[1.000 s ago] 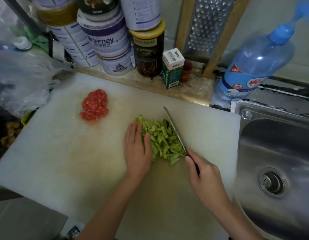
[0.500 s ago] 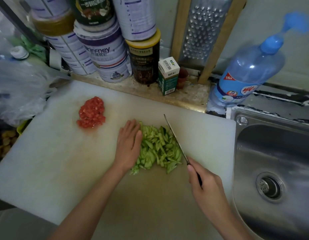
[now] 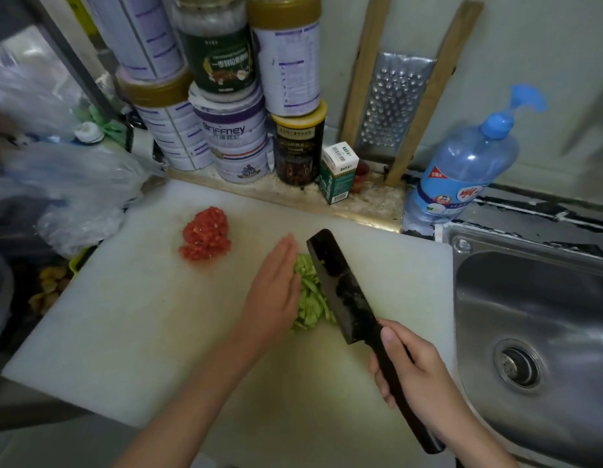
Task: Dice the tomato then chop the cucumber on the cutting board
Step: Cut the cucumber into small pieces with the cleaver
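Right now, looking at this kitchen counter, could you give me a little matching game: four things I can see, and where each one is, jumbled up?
Things:
1. diced tomato
2. chopped cucumber
3. knife
4. blue bottle

Places:
A. standing on the ledge by the back corner of the sink
B. gripped by its handle in the right hand
C. lying between the flat left hand and the knife
D. a red heap towards the back left of the cutting board

Pairs: 1-D, 2-C, 3-B, 4-A.
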`<state>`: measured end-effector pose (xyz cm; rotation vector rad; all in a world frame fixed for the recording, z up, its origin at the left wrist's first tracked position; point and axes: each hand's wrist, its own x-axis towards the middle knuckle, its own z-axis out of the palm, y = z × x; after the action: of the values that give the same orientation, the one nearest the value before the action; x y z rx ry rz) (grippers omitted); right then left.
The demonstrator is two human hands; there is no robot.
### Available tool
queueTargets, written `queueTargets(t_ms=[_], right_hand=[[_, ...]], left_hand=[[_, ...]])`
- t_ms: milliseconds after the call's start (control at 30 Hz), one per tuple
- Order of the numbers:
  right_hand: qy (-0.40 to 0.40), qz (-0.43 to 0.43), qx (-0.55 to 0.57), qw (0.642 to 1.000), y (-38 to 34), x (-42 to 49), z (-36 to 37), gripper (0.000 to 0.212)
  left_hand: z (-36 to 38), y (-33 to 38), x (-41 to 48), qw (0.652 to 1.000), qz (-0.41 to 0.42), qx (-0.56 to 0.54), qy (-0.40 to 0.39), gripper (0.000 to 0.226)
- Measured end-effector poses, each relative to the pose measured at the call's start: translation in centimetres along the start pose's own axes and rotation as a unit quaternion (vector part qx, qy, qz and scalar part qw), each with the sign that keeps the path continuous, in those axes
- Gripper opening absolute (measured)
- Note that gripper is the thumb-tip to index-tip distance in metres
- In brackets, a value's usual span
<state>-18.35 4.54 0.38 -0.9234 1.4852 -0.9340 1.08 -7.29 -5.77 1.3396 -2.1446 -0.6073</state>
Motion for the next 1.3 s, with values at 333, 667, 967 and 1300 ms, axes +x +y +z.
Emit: queueTargets(t_ms=[333,667,967,1300], right_hand=[[0.068,-0.023,0.006,0.997,-0.3,-2.4,2.7,0.029],[0.122,-0.035,-0.137,0.982,0.1,-3.6,4.5,0.021],[0.057,-0.163,-0.344,0.923,0.5,-5.4,7.2,0.028],[0.0,-0.254,-0.556,0.792,5.7,-5.0,12.1,0.042]], left_hand=[[2.3,-1.9,-2.2,0.974,0.11,0.155,-0.121,0.057],[-1.3,-2.8,-1.8,0.998,-0.029,-0.038,-0.043,0.041],[-7.0,-8.4,-5.9,0.985,-0.12,-0.126,0.003,0.031],[-11.3,-14.5,-14.5,0.991,-0.126,-0.044,-0.013,0.034]])
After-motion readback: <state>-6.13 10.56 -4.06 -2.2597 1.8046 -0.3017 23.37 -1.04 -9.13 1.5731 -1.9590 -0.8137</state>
